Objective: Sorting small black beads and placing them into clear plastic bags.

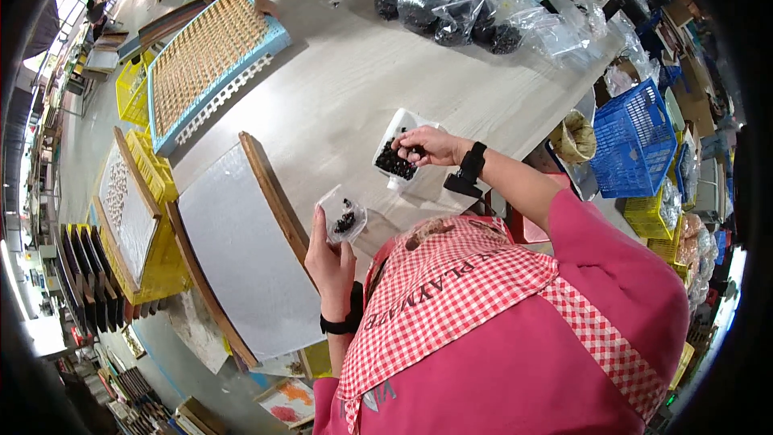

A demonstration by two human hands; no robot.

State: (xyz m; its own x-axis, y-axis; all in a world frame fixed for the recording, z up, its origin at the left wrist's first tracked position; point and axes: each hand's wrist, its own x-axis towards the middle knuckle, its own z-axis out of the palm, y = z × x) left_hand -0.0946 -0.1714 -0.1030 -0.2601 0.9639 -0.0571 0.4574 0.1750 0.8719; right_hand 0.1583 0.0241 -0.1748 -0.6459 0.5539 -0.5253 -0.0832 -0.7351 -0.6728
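left hand (328,256) holding small clear bag (341,216), right hand (427,145) in white tray (400,124) of dark pieces (393,163)

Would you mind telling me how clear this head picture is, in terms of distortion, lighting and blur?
Head view: strong fisheye bend, so the table edges curve and the corners go black; light is even and soft, with glare only on the clear bags; the left hand and right hand are fairly sharp, while things near the rim look smeared.
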